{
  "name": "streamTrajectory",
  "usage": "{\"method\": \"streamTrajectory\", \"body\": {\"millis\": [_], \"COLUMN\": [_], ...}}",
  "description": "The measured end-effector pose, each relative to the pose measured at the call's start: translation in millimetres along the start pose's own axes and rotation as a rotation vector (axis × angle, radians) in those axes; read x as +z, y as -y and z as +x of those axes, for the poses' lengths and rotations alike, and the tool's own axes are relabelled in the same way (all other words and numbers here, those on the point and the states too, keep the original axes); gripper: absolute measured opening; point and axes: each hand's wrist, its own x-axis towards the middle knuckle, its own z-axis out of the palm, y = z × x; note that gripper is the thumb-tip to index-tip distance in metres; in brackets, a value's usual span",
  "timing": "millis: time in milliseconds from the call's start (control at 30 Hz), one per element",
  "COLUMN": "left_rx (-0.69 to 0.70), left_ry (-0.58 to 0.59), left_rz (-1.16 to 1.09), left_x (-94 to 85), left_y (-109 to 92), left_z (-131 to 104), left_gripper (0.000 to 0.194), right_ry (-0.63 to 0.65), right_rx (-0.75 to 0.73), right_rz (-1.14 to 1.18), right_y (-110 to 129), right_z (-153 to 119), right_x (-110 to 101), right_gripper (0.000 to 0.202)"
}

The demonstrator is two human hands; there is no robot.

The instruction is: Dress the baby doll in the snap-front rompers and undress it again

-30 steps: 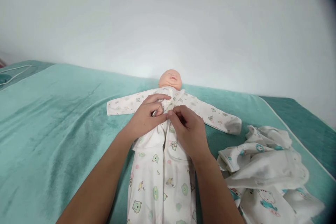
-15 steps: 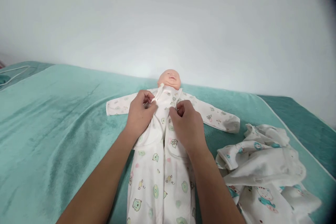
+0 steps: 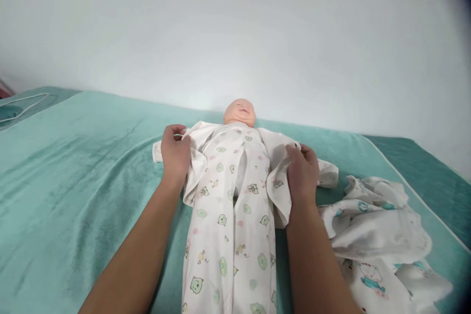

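A baby doll [image 3: 240, 112] lies on its back, its head toward the wall. It wears white printed trousers [image 3: 221, 225] reaching up over its chest, under a white printed jacket [image 3: 274, 142] whose sleeves are spread sideways. The jacket's front is parted, its two panels folded outward. My left hand [image 3: 176, 153] is closed on the edge of the panel at left, beside the doll's shoulder. At the other side, my right hand [image 3: 302, 169] pinches the edge of the opposite panel, over the sleeve.
A crumpled pile of white clothes [image 3: 382, 240] with blue prints lies at the right. Under everything is a green blanket [image 3: 121, 167], and a pale wall [image 3: 235, 39] rises behind it. A white cord [image 3: 31, 103] shows at the far left.
My hands have moved apart, pulling the jacket's front panels outward from the doll's chest. The trousers beneath now show up to the neck.
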Motion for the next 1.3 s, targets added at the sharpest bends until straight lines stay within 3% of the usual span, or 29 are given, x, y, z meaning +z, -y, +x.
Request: {"method": "streamTrajectory", "body": {"millis": [67, 167, 300, 533, 667, 800, 933, 1067, 1167, 1233, 1300], "left_rx": [0.151, 0.330, 0.438, 0.442, 0.433, 0.456, 0.389, 0.276, 0.256, 0.262, 0.292], "left_ry": [0.096, 0.268, 0.306, 0.433, 0.409, 0.363, 0.301, 0.319, 0.324, 0.321, 0.317], "left_rz": [0.114, 0.233, 0.381, 0.612, 0.702, 0.761, 0.838, 0.844, 0.790, 0.755, 0.719], "left_x": [3.8, 10.2, 14.7, 23.3, 27.0, 25.8, 14.1, -1.0, -6.1, -6.1, -4.8], "left_y": [-1.8, -1.6, 6.0, 13.9, 13.7, 14.4, 16.8, 19.3, 23.1, 26.5, 29.5], "left_z": [-3.5, -5.6, 1.6, 22.8, 25.4, 24.3, 31.0, 40.2, 41.9, 40.6, 38.0], "left_gripper": [0.023, 0.020, 0.023, 0.034, 0.035, 0.038, 0.038, 0.036, 0.038, 0.040, 0.042], "right_ry": [0.036, 0.217, 0.280, 0.393, 0.416, 0.428, 0.441, 0.362, 0.232, 0.187, 0.251], "right_rx": [0.013, -0.055, -0.102, -0.254, -0.361, -0.314, -0.232, -0.138, -0.119, -0.196, -0.356], "right_rz": [0.026, 0.007, -0.040, -0.341, -0.503, -0.793, -0.961, -0.993, -0.851, -0.694, -0.589], "right_y": [6.3, 16.9, 17.2, 7.6, 2.7, -3.5, -10.7, -20.3, -25.7, -25.9, -24.3], "right_z": [-9.3, -23.1, -24.8, 3.9, 23.4, 38.6, 54.9, 72.8, 71.9, 61.9, 48.5], "right_x": [6.6, 15.0, 20.2, 36.4, 41.2, 35.9, 13.4, -18.7, -33.0, -31.3, -20.3], "right_gripper": [0.033, 0.043, 0.046, 0.051, 0.052, 0.052, 0.050, 0.044, 0.046, 0.049, 0.047]}}
